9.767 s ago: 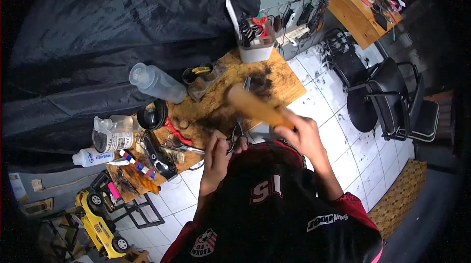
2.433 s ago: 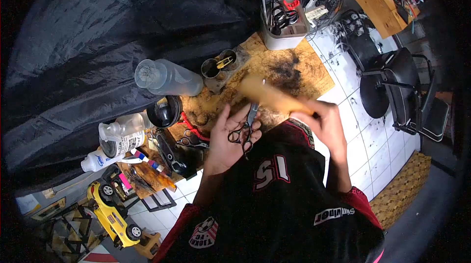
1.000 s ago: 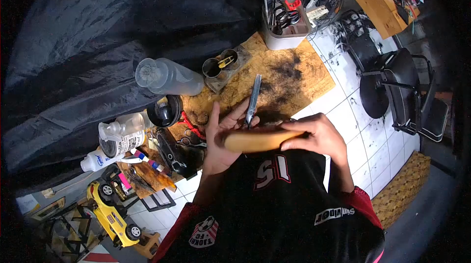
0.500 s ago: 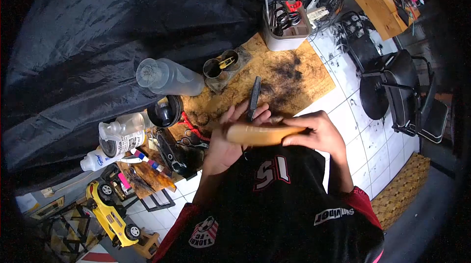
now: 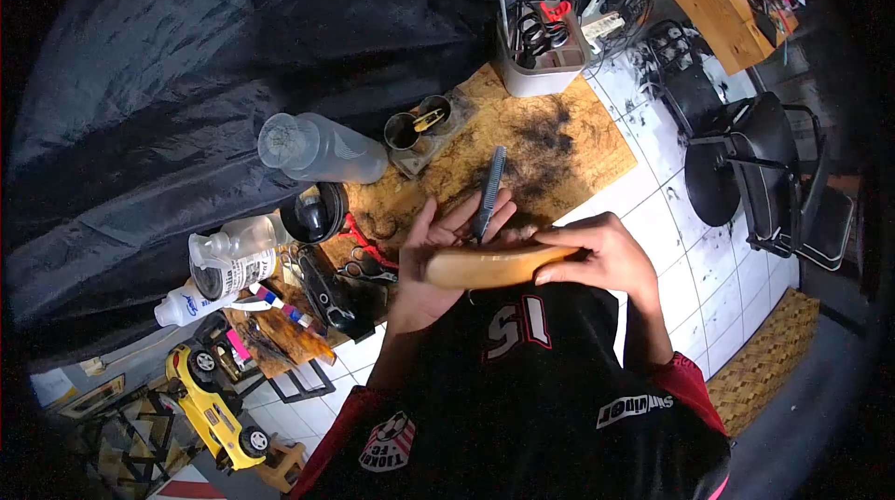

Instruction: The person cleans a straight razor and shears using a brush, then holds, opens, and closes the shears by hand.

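Observation:
My right hand [image 5: 606, 253] grips a curved, light wooden piece that looks like the back of a brush [image 5: 489, 265]; its far side is hidden. That brush lies across the palm of my left hand [image 5: 431, 253], whose fingers are partly spread. A dark comb [image 5: 492, 191] sticks out from between the left fingers, teeth visible, its lower end hidden. Beneath both hands is a wooden tabletop [image 5: 597, 150] strewn with cut hair.
A spray bottle [image 5: 322, 148], a holder with two round cups [image 5: 403, 132] and a bin of scissors [image 5: 545, 81] stand on the table. Hair clippers [image 5: 326, 300] and red-handled scissors [image 5: 364, 244] lie at left. A black chair [image 5: 760, 150] stands right on the tiled floor.
The comb has shifted slightly right and tilted with my left hand. My left fingers look more spread, and the brush stays over the palm in my right hand.

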Tool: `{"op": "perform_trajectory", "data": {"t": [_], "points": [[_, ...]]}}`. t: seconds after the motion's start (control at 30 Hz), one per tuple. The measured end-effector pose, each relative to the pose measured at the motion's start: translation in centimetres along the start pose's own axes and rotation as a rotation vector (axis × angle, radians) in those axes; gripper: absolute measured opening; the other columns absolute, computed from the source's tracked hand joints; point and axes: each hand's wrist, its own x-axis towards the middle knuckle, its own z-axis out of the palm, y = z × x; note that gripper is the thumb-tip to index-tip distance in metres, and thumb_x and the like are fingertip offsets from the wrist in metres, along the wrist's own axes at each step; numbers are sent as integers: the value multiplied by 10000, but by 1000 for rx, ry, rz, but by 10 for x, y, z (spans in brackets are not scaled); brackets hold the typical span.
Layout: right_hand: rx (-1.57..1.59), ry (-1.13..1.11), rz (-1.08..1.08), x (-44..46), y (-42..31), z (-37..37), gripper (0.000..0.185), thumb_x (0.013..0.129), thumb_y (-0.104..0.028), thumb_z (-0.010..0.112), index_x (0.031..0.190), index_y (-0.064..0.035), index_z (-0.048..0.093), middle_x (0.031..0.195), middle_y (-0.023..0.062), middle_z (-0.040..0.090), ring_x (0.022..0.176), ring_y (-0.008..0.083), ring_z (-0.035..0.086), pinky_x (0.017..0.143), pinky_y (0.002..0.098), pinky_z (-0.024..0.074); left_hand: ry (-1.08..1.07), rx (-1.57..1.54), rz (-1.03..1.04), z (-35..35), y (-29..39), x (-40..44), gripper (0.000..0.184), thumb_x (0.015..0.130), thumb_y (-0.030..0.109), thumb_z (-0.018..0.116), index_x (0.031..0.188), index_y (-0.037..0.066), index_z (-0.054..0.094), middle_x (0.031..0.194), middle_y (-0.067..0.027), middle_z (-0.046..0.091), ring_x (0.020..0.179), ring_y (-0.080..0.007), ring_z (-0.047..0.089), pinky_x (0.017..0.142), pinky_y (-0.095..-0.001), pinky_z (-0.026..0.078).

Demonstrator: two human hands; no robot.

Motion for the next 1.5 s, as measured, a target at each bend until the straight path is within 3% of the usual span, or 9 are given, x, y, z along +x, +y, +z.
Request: {"op": "perform_trajectory", "data": {"t": [0.23,0.4,0.5,0.7,0.8,0.9,1.07,1.17,1.5], "points": [[-104,726,257,13,6,-8,337,793,-211,731,1008,34,649,710,144,654,598,137,587,602,280,485,172,340,-102,-2,5,-12,635,959,509,280,1269,-6,485,1215,-172,580,1125,-269,562,807,-372,530],[687,555,65,9,7,1,588,715,-65,793,1206,17,479,917,5,590,835,78,544,765,229,447,205,377,-196,-5,5,-9,490,987,378,361,1193,-28,542,1001,-118,633,901,-183,611,689,-304,522],[684,430,174,12,2,8,528,755,-64,767,1190,-1,474,796,-16,576,655,45,544,574,191,453,100,523,-287,0,7,-2,460,989,358,380,1183,-24,544,926,-106,615,826,-155,591,652,-286,521],[772,482,169,14,-4,9,350,812,-35,695,1105,-24,504,727,-17,555,520,41,498,453,181,398,-33,465,-287,1,16,6,559,986,411,348,1219,-80,478,1071,-191,582,961,-245,614,793,-351,559],[948,694,113,16,0,11,239,829,-46,677,1009,-37,520,678,-12,540,489,50,470,432,184,371,-254,-258,-250,-9,28,12,770,935,490,351,1377,-123,202,1384,-321,321,1266,-488,348,1077,-500,341],[912,751,159,11,3,15,174,842,-56,666,932,-45,518,633,-4,534,485,65,477,437,197,378,-415,-220,143,-11,11,16,701,940,380,350,1363,-152,181,1399,-316,294,1302,-493,277,1120,-505,263],[846,755,126,9,-5,26,133,852,-55,656,805,-42,532,587,12,543,478,93,499,455,222,401,-251,135,373,-10,-16,17,529,874,-111,458,1379,-35,321,1398,-191,381,1285,-250,413,1082,-350,363],[721,733,191,7,-4,28,112,857,-35,640,802,-33,542,589,23,558,483,98,520,453,226,417,-134,593,445,4,-15,15,505,902,-66,486,1380,-16,331,1365,-148,421,1202,-188,482,1042,-324,405],[643,286,239,-5,1,27,378,820,-124,713,1104,5,499,786,111,649,620,150,641,559,282,528,-50,417,409,-10,-25,19,464,933,87,538,1359,-8,380,1021,-88,594,952,-169,596,870,-331,514]]}}
